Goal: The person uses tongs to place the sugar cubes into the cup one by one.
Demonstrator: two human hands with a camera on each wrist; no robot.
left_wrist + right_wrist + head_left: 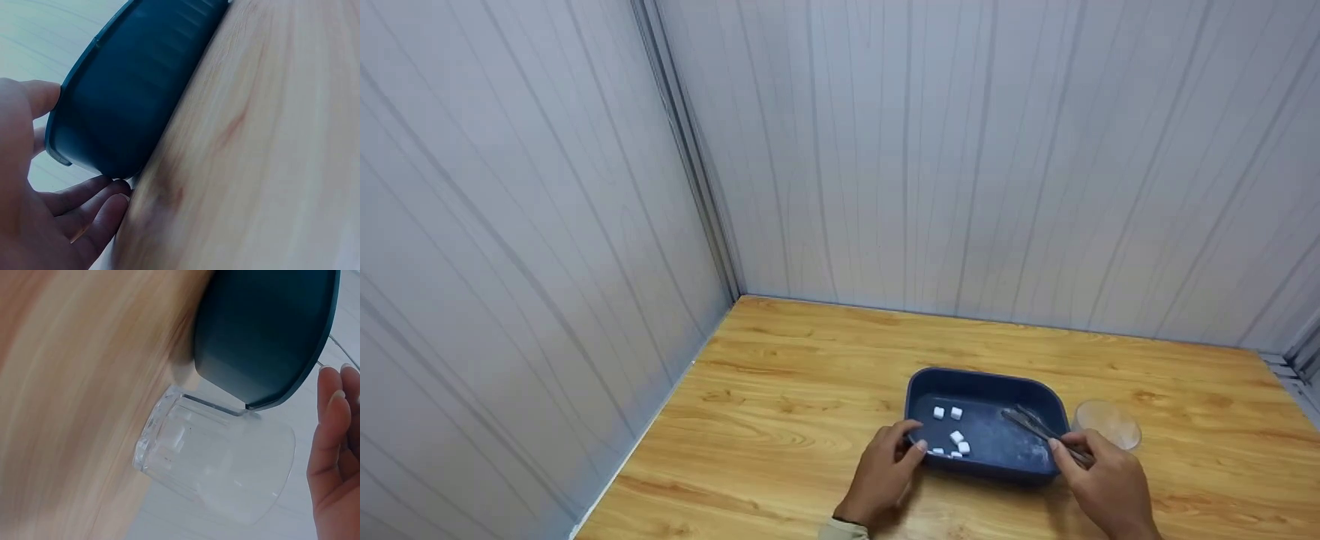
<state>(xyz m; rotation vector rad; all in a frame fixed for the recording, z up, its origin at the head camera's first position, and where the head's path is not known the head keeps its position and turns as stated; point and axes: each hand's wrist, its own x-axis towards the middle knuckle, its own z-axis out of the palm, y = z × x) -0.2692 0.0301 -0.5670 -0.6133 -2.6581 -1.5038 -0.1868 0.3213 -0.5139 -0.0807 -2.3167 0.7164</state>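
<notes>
A dark blue rectangular basin point(990, 442) rests on the wooden table, with several small white cubes point(957, 436) in its left part. My left hand point(881, 469) grips the basin's front left corner. In the left wrist view, the thumb and a finger pinch the rim while the other fingers point(93, 211) curl by the lower wall. Between thumb and fingers, my right hand point(1106, 480) holds metal tongs point(1027, 421), their tips over the right part of the basin floor. The tongs are out of sight in the right wrist view.
A clear drinking glass point(219, 455) stands upright just right of the basin, partly behind my right hand in the head view. Pale panelled walls point(885, 150) border the wooden table point(780, 390) at the back and left.
</notes>
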